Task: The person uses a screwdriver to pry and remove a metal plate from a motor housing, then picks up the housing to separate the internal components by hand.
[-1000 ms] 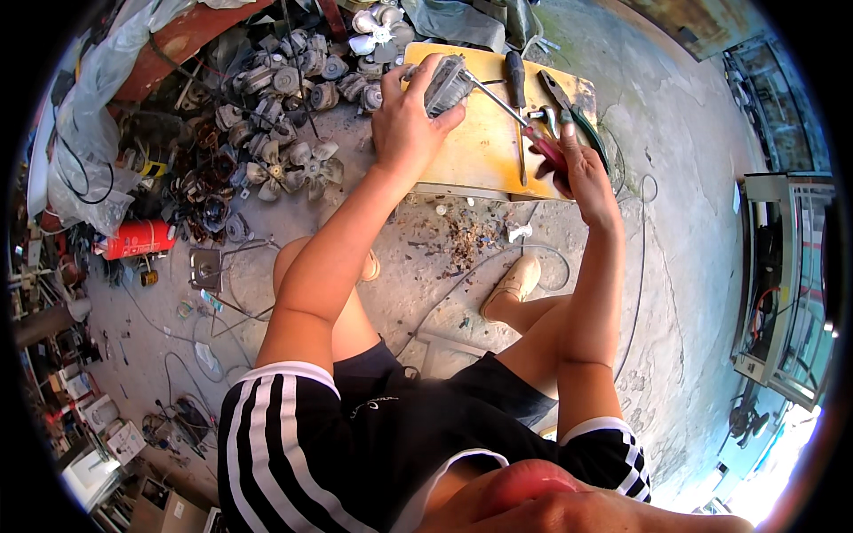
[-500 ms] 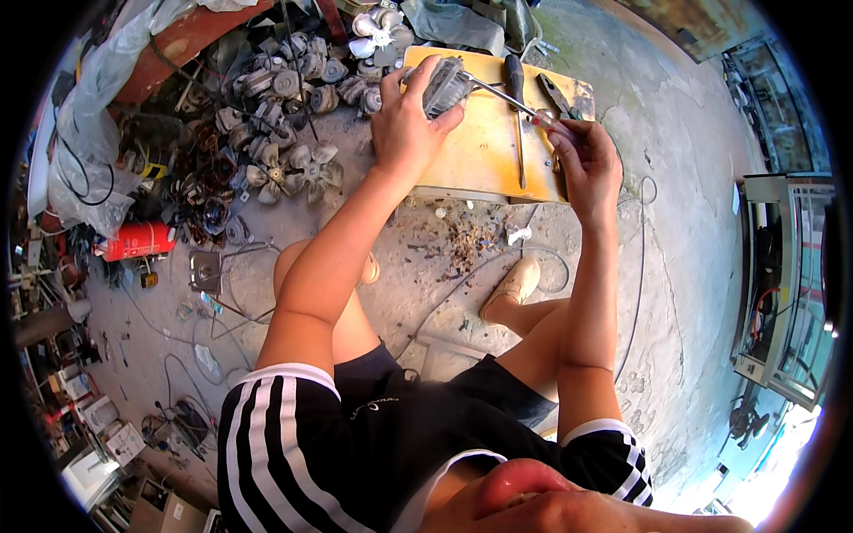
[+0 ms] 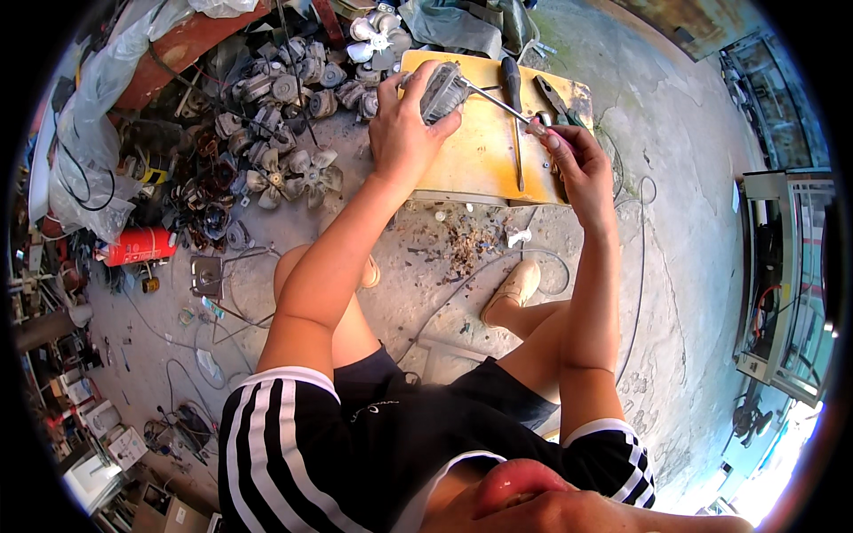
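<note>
My left hand [image 3: 402, 138] is closed around a small grey motor [image 3: 442, 94], holding it over the left part of a yellow board-topped stand [image 3: 471, 164]. In my right hand [image 3: 584, 169] is the clear, reddish handle of a screwdriver [image 3: 499, 104], pinched between thumb and fingers. Its steel shank slants up to the left and its tip meets the motor's right side; the exact contact point is too small to make out. Beneath the shank lies a second screwdriver [image 3: 512, 82] with a dark handle. A pair of pliers [image 3: 552, 95] rests by my right hand, partly hidden.
Many small motors [image 3: 286, 87] are heaped left of the stand, along with metal fan blades [image 3: 313, 176]. A red container [image 3: 140, 245] sits farther left. Scattered debris [image 3: 464, 242] and a thin cable [image 3: 640, 284] lie on the floor. A glass-fronted cabinet [image 3: 791, 284] stands at right.
My right hand has shifted slightly left, and its fingers have changed their hold on the screwdriver handle. The motor stays in my left hand, almost unmoved.
</note>
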`<state>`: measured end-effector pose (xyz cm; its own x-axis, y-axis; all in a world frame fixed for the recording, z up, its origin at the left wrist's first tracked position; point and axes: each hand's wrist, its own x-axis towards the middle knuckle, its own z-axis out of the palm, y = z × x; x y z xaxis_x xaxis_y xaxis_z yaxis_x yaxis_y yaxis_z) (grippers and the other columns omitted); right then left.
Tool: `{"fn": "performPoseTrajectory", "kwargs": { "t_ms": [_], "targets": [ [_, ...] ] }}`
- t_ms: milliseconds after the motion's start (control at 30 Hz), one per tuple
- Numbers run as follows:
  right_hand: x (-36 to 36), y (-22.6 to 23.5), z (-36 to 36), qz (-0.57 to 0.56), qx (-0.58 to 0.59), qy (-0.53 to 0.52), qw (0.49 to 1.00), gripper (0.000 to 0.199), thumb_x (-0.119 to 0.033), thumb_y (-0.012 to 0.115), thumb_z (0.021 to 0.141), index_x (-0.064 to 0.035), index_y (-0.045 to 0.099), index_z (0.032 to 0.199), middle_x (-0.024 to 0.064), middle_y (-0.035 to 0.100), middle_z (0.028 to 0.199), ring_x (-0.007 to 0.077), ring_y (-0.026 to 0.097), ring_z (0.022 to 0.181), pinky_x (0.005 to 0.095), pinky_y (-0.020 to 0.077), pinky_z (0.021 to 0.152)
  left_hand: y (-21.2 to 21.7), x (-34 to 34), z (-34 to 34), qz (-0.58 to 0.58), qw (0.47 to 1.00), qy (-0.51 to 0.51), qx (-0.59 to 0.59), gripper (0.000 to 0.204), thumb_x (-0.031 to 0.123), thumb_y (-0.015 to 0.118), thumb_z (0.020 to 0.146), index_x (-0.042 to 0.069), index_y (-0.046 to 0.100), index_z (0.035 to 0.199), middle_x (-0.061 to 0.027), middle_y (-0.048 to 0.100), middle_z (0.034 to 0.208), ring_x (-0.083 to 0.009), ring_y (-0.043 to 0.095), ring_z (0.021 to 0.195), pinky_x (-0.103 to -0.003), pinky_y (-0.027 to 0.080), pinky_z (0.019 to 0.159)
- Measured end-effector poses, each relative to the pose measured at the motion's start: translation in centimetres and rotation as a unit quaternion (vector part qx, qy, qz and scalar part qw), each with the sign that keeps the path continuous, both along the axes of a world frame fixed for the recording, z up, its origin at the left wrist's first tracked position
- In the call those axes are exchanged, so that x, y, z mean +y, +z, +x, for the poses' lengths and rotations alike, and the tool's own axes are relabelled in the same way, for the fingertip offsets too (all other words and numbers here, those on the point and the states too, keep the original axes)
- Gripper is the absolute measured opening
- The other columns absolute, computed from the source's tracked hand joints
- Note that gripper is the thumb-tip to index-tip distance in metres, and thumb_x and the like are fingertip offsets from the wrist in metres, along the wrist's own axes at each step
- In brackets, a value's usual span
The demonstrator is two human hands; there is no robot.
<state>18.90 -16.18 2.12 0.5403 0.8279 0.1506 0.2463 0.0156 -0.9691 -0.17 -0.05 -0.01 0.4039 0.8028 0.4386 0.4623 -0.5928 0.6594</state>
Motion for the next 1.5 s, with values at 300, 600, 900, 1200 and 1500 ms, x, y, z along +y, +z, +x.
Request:
{"fn": "performPoseTrajectory", "kwargs": {
  "t_ms": [300,600,900,1200,1500],
  "targets": [
    [0.0,1.1,-1.0,-0.066,-0.095,-0.058,0.992,0.023,-0.020,0.071,0.095,-0.0016,0.065,0.108,0.0030,0.067,0.092,0.0086,0.063,0.078,0.0234,0.0493,0.066,-0.1,0.3,0.0,-0.005,1.000,-0.003,-0.015,0.073,0.033,0.081,0.075,0.029,0.051,0.141,-0.0172,0.053,0.130,-0.0389,0.061,0.112,-0.049,0.053,0.086],
    [-0.9,0.6,1.1,-0.147,0.087,0.011,0.985,0.031,-0.037,0.057,0.104,-0.0075,0.069,0.105,-0.0051,0.060,0.077,0.0015,0.046,0.065,0.0195,0.0330,0.054,0.1,0.1,0.1,-0.001,1.000,-0.002,-0.008,0.071,0.031,0.081,0.077,0.026,0.052,0.141,-0.0153,0.054,0.130,-0.0374,0.061,0.112,-0.046,0.054,0.088],
    [-0.7,1.1,0.0,-0.051,-0.119,-0.027,0.991,0.027,-0.017,0.074,0.093,-0.0005,0.059,0.107,0.0038,0.068,0.092,0.0089,0.063,0.085,0.0240,0.0495,0.074,-0.1,0.1,0.2,0.015,1.000,0.002,-0.027,0.073,0.030,0.082,0.074,0.027,0.051,0.141,-0.0147,0.053,0.128,-0.0379,0.062,0.109,-0.048,0.055,0.084],
    [-0.8,1.1,0.3,-0.185,0.045,0.024,0.981,0.047,-0.049,0.049,0.106,-0.0080,0.070,0.098,-0.0052,0.054,0.071,0.0031,0.038,0.056,0.0214,0.0301,0.050,0.0,-0.2,0.1,0.009,1.000,0.008,-0.022,0.076,0.030,0.082,0.074,0.026,0.050,0.143,-0.0141,0.051,0.129,-0.0370,0.061,0.111,-0.047,0.055,0.084],
    [-0.6,0.0,0.6,-0.042,-0.038,0.008,0.998,0.024,-0.025,0.068,0.099,-0.0045,0.062,0.108,-0.0034,0.060,0.085,0.0031,0.048,0.071,0.0217,0.0385,0.062,0.1,-0.3,0.0,-0.016,1.000,0.000,-0.009,0.073,0.031,0.080,0.076,0.025,0.050,0.142,-0.0151,0.050,0.132,-0.0372,0.060,0.113,-0.048,0.054,0.085]
  ]
}}
